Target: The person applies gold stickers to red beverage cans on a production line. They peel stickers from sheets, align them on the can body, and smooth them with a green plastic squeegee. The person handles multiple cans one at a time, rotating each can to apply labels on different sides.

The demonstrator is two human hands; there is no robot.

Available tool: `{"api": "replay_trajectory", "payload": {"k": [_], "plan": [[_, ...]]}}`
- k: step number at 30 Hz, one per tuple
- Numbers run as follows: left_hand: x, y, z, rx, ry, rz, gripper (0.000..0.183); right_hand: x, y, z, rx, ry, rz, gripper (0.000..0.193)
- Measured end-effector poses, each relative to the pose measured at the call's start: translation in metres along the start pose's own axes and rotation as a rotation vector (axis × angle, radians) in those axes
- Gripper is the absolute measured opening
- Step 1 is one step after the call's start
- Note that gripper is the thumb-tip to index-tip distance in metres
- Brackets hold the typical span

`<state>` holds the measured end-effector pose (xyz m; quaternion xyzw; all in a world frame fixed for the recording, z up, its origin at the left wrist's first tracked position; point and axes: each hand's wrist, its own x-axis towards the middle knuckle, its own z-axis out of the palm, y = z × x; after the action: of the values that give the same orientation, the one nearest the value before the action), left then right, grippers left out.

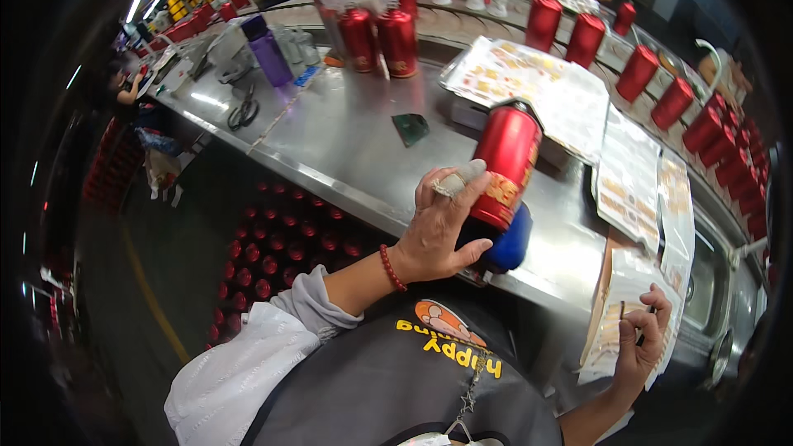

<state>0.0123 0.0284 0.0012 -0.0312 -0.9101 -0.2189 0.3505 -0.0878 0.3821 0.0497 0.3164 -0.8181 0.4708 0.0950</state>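
Observation:
A shiny red bottle (508,157) with gold decoration and a dark end leans above the near edge of the metal bench. Below its lower end shows a rounded blue thing (510,241). My left hand (438,227) is spread beside the bottle, a pale-wrapped finger against its side and the thumb stretched out under its lower end. Over on the right, my right hand (643,343) is closed in a pinch above a decal sheet (607,339). Whatever its fingertips hold is too small to make out.
White printed sheets (570,103) cover the bench's right part. Red bottles (396,41) stand behind, and more line a curved conveyor (611,54). Scissors (244,107), a purple bottle (268,51) and a dark green piece (410,129) lie left. Crowded red bottles (277,248) sit below. Other people work farther off.

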Motion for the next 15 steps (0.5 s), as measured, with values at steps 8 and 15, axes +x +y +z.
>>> {"api": "replay_trajectory", "payload": {"k": [8, 15], "plan": [[-0.002, -0.041, 0.002, 0.185, -0.055, 0.035, 0.081, 0.054, -0.036, 0.097, 0.057, -0.210, -0.146, 0.015], [0.013, -0.025, -0.025, -0.314, -0.131, 0.037, 0.072, 0.074, -0.079, 0.135, -0.001, -0.291, -0.196, 0.016]]}}
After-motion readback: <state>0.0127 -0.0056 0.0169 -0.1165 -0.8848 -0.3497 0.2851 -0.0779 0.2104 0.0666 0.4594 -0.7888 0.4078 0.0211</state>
